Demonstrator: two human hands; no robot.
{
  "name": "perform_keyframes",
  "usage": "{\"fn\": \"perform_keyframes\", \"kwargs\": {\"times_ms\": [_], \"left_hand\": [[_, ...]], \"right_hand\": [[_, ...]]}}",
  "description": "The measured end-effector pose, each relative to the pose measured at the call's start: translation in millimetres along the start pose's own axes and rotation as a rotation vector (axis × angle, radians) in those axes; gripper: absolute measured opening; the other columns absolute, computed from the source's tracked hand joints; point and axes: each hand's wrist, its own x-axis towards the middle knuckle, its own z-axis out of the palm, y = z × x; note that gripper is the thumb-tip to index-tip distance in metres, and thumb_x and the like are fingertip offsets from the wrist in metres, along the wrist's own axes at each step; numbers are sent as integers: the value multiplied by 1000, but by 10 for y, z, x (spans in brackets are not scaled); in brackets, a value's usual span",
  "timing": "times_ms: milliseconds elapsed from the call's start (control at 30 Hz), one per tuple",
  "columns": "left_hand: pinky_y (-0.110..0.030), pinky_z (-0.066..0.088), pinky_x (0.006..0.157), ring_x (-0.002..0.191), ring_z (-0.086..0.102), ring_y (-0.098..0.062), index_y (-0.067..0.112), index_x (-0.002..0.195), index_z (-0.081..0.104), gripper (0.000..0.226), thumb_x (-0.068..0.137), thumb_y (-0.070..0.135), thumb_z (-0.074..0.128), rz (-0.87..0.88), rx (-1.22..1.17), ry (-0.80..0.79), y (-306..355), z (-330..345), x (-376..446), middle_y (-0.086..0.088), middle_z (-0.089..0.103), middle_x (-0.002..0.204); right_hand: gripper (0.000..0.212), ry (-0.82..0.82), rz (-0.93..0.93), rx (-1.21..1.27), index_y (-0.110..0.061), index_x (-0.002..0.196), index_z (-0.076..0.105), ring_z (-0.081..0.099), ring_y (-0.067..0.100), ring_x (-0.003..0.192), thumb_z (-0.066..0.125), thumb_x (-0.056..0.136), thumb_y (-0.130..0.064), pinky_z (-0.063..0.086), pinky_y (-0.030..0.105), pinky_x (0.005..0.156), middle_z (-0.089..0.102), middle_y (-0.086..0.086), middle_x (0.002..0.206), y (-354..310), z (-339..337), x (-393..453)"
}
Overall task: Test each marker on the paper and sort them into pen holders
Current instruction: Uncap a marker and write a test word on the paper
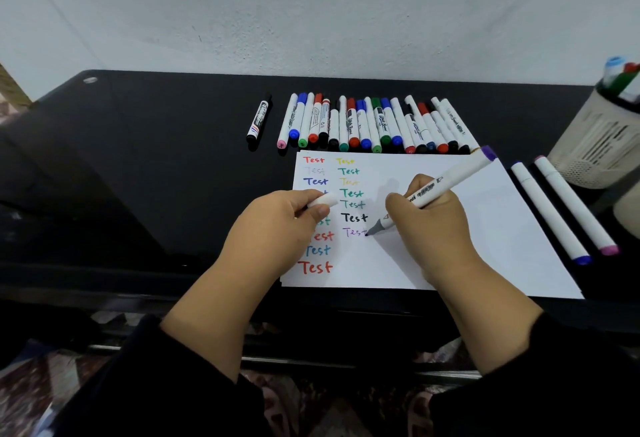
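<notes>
On the white paper sheet (433, 222), the right hand (429, 225) pinches a light, stiff purple-capped white marker (446, 184) mid-barrel, its grip closed round it; the left hand (277, 225) pinches its small white cap (323, 200).

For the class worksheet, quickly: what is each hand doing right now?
Left hand: pinches a white marker cap.
Right hand: grips the purple marker, tip on the paper.

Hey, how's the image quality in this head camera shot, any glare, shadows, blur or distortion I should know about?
Head view: wide-angle bending curves the table edge; soft even light with faint shadows of the right hand and purple marker on the paper; mild sheen on the black tabletop; the pen holder at the right edge is soft and cut off; the written words read sharp.
</notes>
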Motion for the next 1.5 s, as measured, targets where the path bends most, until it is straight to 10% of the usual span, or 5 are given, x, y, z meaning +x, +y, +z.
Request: {"fn": "perform_keyframes", "kwargs": {"times_ms": [333,833,1133,1500], "left_hand": [[-6,44,71,81,58,11,45,100,68,16,86,37,63,14,-300,-115,39,1,-22,32,62,80],[-10,45,67,81,59,3,58,77,57,26,85,34,63,137,-283,-152,114,-51,-92,25,65,78],[-6,41,55,73,59,-3,44,83,64,17,90,30,58,111,-288,-147,130,-15,-104,23,64,67],[-13,45,56,84,64,-18,47,70,59,26,91,30,58,66,-277,-139,190,-60,-140,14,67,73]], "right_hand": [[41,32,133,501,-19,58,35,37,5,39,58,90,-6,31,17,43,43,-6,43,-114,-91,67],[20,-379,101,317,-12,69,60,40,9,44,74,59,-22,32,17,42,54,3,50,-181,-110,29],[40,-351,224,478,-18,59,37,26,10,37,62,87,-4,24,16,38,34,1,43,-154,2,62],[32,-463,263,496,-19,56,41,24,11,38,68,72,-13,25,17,39,32,4,45,-177,20,79]]}}
